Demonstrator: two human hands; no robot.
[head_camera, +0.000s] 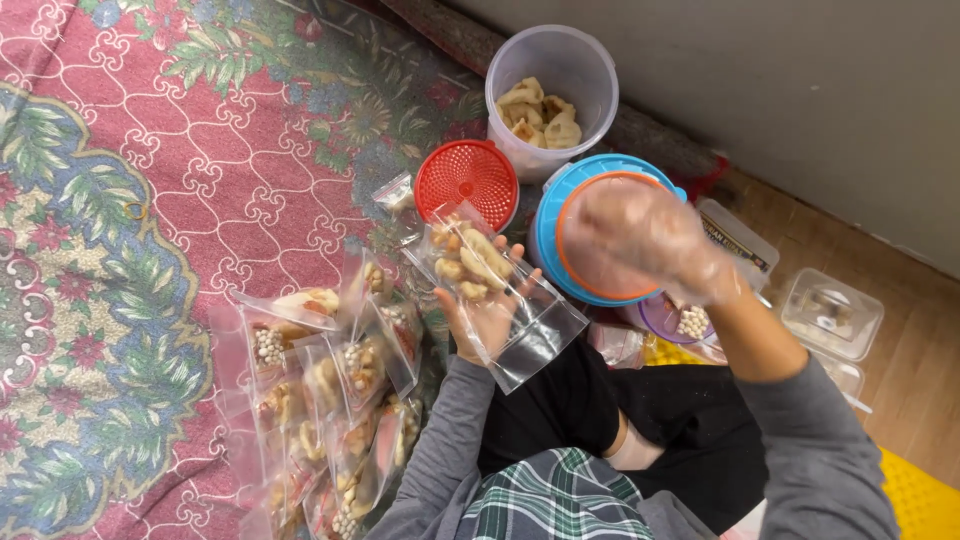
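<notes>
Patterned red rug (150, 150) underneath, pile of filled snack bags (320, 400) lying left of the lap. Blue-lidded tub (548, 230) with orange rim, clear tub of crackers (545, 95), red lid (466, 180) close ahead. Left hand (485, 315) pinching clear bag of snacks (490, 290), tilted, mouth seemingly unsealed — likely spill onto rug if tipped further. Gloved right hand (645, 240) blurred above blue tub, grip impossible to tell

Grey sleeves, clear glove on right hand (640, 240).
</notes>
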